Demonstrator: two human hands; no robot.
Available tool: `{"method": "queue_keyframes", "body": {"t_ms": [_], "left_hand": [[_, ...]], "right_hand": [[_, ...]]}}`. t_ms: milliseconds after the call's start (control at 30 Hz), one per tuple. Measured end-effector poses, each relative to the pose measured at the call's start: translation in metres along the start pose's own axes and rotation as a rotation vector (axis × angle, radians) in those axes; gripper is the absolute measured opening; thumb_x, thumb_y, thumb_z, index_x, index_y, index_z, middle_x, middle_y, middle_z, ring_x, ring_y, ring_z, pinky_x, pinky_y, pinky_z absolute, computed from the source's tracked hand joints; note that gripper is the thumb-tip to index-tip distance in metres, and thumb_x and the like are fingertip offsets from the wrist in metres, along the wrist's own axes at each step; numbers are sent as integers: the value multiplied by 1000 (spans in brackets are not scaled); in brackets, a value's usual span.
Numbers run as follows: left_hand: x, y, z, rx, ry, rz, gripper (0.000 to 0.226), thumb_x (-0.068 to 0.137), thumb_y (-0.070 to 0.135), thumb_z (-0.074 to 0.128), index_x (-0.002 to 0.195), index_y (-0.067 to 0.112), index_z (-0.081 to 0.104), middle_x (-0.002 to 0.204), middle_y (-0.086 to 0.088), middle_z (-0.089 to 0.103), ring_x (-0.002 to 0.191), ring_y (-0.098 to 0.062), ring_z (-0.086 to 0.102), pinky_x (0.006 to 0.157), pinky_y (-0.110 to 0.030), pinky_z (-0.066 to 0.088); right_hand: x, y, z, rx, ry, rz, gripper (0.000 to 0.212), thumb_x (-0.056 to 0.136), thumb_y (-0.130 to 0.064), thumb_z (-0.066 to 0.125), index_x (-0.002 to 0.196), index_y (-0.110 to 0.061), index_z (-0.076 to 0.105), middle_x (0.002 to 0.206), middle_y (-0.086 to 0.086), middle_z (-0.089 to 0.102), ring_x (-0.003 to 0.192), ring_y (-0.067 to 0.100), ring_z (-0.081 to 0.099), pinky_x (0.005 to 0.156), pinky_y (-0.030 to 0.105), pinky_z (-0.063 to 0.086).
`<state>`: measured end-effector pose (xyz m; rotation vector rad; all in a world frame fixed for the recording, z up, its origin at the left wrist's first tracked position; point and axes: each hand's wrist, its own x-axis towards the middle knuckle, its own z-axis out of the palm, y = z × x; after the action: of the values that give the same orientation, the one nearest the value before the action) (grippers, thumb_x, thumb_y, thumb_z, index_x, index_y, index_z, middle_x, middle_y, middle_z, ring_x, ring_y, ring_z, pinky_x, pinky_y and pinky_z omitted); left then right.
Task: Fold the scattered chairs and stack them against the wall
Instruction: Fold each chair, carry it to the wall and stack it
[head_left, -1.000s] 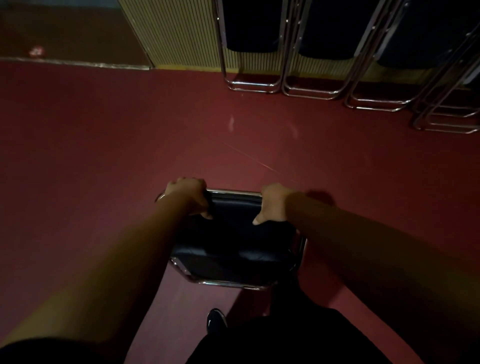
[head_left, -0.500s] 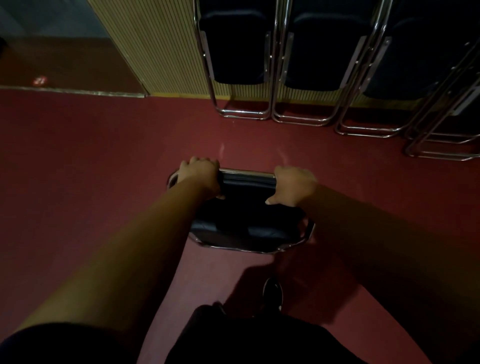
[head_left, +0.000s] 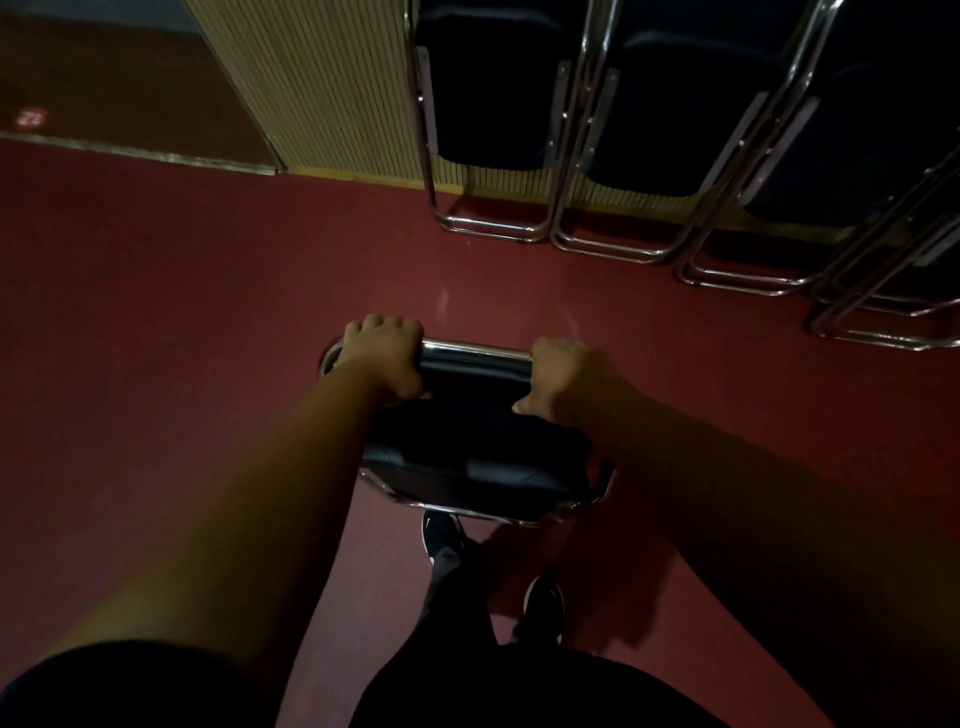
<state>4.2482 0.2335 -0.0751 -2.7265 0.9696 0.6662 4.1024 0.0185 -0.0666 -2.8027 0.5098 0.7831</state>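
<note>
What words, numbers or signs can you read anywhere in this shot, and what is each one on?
Red floor mark, far left: pale characters on it, too blurred to read.
On the chair nearest the camera: no text visible.
On the folded chairs at the wall: no text visible.

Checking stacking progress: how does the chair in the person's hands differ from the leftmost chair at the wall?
The carried chair is gripped by left hand and right hand; the wall chair is untouched. The carried chair is mid-floor; the wall chair leans on the wall. Both: black padding, chrome frames.
</note>
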Motion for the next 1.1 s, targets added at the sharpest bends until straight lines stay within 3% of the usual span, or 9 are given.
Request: {"method": "queue_keyframes", "body": {"t_ms": [267,433,600,733,867,933,1000,1100], "left_hand": [[25,-114,1,-169,-110,-106,86,64,72,84,127,25,51,136,-4,57,130,-35,47,104,-52,39],[38,-152,2,-234,-142,-170,87,62,70,86,129,27,50,137,-3,56,130,-35,46,104,-52,38],[51,-174,2,-247,-142,-213,94,58,68,90,132,25,51,137,-5,56,131,-35,49,105,-52,41],[73,-176,-1,-257,-114,-240,85,59,67,89,124,26,52,127,-4,60,122,-33,54,100,-49,43],[108,-162,-16,-255,-156,-288,85,61,63,90,127,25,52,130,-5,59,125,-34,53,102,-49,42],[127,-151,-24,-234,-174,-307,85,63,61,90,129,24,52,134,-5,58,128,-35,52,105,-50,41],[156,-137,-39,-218,-199,-337,87,64,58,92,132,23,53,138,-6,58,131,-35,50,108,-51,41],[201,-118,-70,-208,-335,-385,92,61,54,96,137,23,52,139,-6,60,132,-34,52,106,-50,45]], "right_hand": [[85,-98,-55,-126,-80,-104,71,66,-66,87,115,-20,62,108,0,66,95,25,65,86,40,57],[127,-132,-69,-200,-45,-159,83,67,-68,86,128,-20,57,124,4,65,113,29,63,90,41,45],[158,-150,-80,-201,-56,-197,105,68,-66,86,149,-14,44,132,8,62,120,33,60,95,44,43],[186,-146,-88,-178,-52,-202,111,67,-67,87,151,-11,43,130,7,65,118,32,62,91,41,43],[223,-123,-97,-159,-54,-242,111,66,-67,87,152,-11,44,128,7,67,117,31,63,88,40,42],[242,-108,-103,-145,-79,-263,108,68,-67,86,152,-12,44,133,7,65,121,31,61,94,41,43],[267,-86,-113,-111,-97,-282,102,72,-65,85,149,-13,46,136,8,62,123,30,59,97,39,42],[296,-56,-126,-112,-168,-324,81,75,-66,83,133,-16,58,130,7,64,117,30,61,91,37,44]]}}
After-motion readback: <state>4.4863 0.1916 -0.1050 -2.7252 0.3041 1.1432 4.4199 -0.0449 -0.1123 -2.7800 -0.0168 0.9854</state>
